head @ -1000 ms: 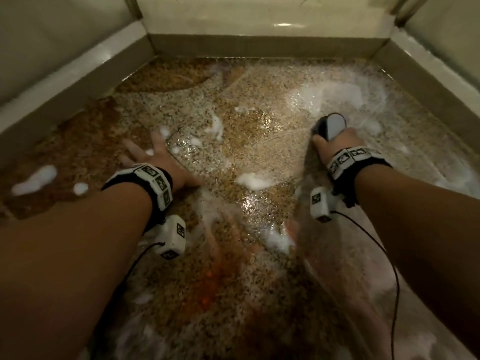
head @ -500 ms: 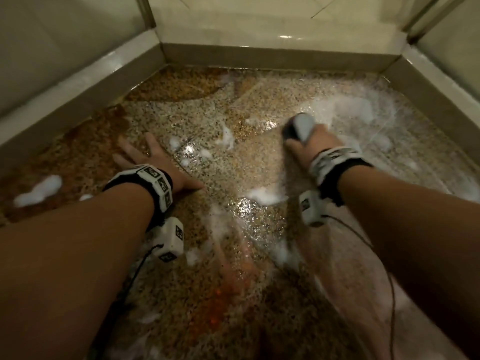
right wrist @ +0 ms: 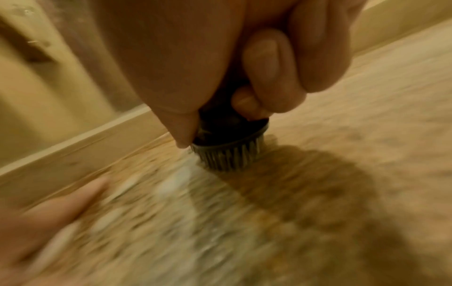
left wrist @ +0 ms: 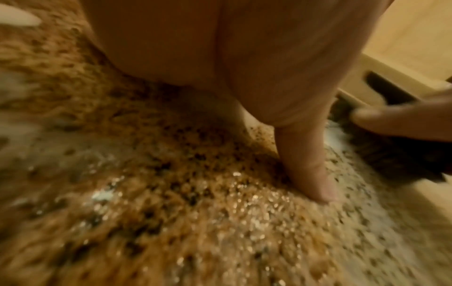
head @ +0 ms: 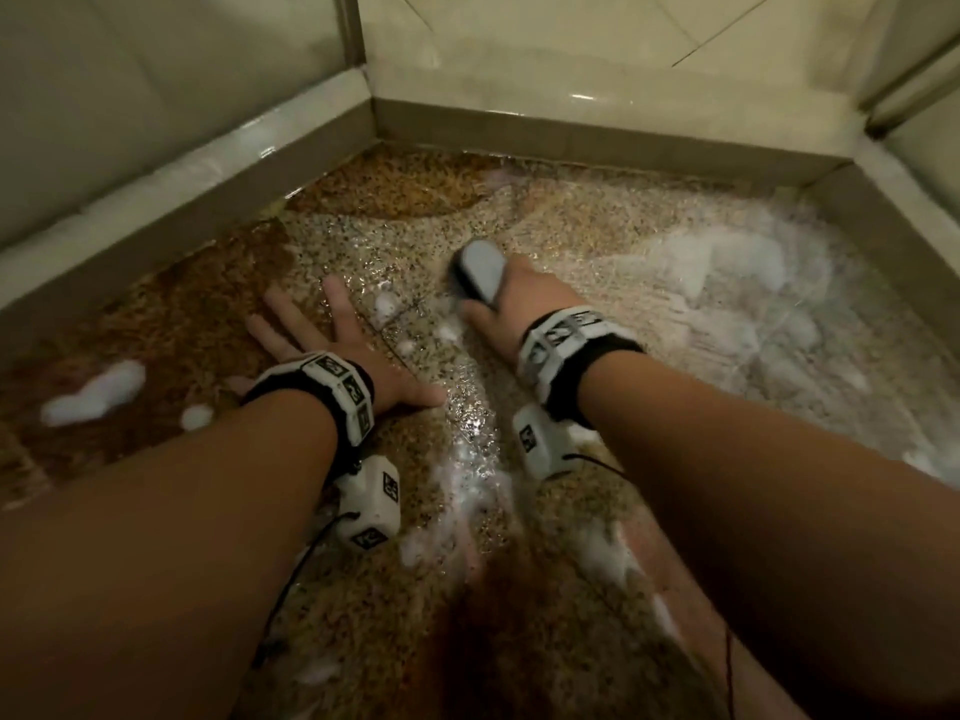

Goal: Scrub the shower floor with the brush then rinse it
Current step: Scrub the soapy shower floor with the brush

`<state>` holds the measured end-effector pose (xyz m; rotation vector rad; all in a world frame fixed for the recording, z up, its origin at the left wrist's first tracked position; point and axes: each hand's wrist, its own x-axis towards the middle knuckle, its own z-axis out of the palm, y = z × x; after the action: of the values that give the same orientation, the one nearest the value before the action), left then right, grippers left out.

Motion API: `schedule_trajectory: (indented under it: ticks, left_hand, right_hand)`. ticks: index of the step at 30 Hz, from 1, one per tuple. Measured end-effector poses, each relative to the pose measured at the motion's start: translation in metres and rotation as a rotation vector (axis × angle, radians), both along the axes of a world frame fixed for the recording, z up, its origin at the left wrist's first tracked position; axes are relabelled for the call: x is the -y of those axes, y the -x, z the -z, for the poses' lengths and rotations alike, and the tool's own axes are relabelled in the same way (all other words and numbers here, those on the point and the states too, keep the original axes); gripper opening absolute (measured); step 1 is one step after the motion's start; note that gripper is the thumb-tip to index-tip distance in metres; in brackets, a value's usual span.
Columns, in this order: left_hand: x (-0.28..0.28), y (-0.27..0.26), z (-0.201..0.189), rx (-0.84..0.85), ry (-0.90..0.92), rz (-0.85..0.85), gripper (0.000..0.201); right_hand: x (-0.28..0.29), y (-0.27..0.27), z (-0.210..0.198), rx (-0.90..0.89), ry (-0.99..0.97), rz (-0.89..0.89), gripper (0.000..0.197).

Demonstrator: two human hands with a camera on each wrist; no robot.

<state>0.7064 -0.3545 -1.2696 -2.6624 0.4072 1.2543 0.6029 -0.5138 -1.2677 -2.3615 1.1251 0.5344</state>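
The right hand (head: 511,298) curls round the grey-topped brush (head: 480,270), bristles down on the wet speckled shower floor (head: 571,241) just past centre, toward twelve o'clock. At nine o'clock from it the left hand (head: 332,345) lies flat, fingers spread, on the floor. Foam (head: 727,262) sits at three o'clock.

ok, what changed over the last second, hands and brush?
The right hand swept the brush leftward across the shower floor, away from the foam patch and closer to the left hand. Its fingers keep their grip on the brush. The left hand stayed flat on the floor, fingers spread.
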Motion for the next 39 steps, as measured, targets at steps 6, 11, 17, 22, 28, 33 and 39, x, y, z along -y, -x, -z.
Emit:
schedule_trajectory:
  ticks: [6,11,17,22,28,33,39]
  left_hand:
    - [-0.008,0.0,0.002,-0.028,0.08,0.003,0.177]
    - [-0.01,0.004,0.001,-0.01,0.116,0.015,0.174]
    - [0.004,0.006,-0.004,0.027,0.057,-0.025,0.17]
    - [0.023,-0.015,-0.014,0.113,0.086,-0.059,0.164]
    - [0.023,-0.028,-0.007,0.107,0.055,-0.104,0.171]
    - [0.021,-0.033,0.001,0.086,0.062,-0.098,0.177]
    - [0.022,-0.034,0.007,0.09,0.059,-0.107,0.177]
  right_hand:
    - [0.128,0.104,-0.004,-0.122,0.167,0.505,0.078]
    - [0.119,0.063,0.002,-0.087,0.163,0.454,0.071]
    - [0.028,-0.037,0.003,0.038,-0.005,0.07,0.074]
    - [0.088,0.039,-0.026,-0.015,0.105,0.179,0.054]
    - [0.17,0.119,-0.01,-0.145,0.185,0.582,0.068]
    - [0.149,0.037,0.007,-0.027,0.187,0.359,0.065]
    - [0.064,-0.079,0.015,0.105,0.061,0.041,0.062]
